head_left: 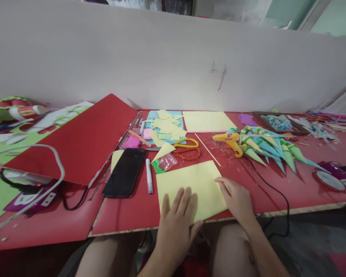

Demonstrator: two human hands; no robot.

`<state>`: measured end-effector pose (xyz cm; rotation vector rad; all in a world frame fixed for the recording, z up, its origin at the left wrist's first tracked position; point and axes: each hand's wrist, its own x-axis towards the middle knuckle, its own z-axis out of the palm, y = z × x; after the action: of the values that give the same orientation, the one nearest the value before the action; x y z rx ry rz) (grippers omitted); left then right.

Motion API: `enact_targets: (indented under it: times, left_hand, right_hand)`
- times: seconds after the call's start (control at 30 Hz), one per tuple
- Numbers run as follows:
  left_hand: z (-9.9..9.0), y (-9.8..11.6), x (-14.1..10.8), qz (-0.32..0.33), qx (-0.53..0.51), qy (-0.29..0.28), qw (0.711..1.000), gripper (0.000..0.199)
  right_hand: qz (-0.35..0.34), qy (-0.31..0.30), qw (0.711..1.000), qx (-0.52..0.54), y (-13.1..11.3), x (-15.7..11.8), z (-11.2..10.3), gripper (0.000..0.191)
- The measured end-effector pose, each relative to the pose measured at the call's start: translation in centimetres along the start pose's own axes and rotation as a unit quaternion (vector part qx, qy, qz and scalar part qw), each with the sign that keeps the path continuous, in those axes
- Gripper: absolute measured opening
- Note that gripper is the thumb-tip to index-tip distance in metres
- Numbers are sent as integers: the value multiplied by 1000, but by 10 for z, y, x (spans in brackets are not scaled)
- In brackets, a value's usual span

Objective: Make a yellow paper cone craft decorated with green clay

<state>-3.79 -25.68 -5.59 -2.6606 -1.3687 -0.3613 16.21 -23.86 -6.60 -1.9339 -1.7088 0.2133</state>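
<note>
Near the table's front edge lies a pale yellow paper sheet point(196, 181), perhaps more than one layer. My left hand point(177, 219) rests flat on its lower left part with the fingers spread. At the sheet's right edge, my right hand point(236, 198) is closed, thumb and fingers pressed together on the paper's border. A capped white marker point(149, 176) and a black phone point(124, 173) lie left of the sheet. Just beyond it are scissors point(187, 144) with yellow and red handles, a small plastic bag point(167, 161) and a thin stick point(207, 150).
A yellow glue gun point(230, 141) lies beside green and blue paper cones point(265, 144) at the right. Yellow scraps point(165, 125) and another yellow sheet point(207, 121) are at the back. A large red board point(83, 142) leans at the left, near a white cable point(62, 167).
</note>
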Motion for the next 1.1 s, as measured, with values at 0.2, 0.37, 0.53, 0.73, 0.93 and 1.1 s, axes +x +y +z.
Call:
enact_targets:
  times: [0.2, 0.37, 0.53, 0.73, 0.93, 1.1]
  left_hand:
    - [-3, -1, 0, -1, -5, 1, 1000, 47]
    - [-6, 0, 3, -16, -10, -16, 1000, 48]
    - [-7, 1, 4, -22, -13, -24, 999, 48]
    - [-6, 1, 4, -25, -12, -21, 999, 47]
    - [-5, 2, 4, -26, -9, -5, 1000, 46]
    - [-7, 4, 5, -31, -18, -15, 999, 45]
  right_hand:
    - [13, -10, 1000, 1, 2, 1, -2, 29]
    - [-9, -17, 1000, 14, 4, 3, 0, 31]
    - [-15, -20, 1000, -2, 2, 4, 1, 30]
    - [-10, -17, 999, -42, -3, 5, 1, 27]
    - [-4, -10, 997, -74, -7, 6, 0, 25]
    - [4, -19, 993, -112, -11, 8, 0, 24]
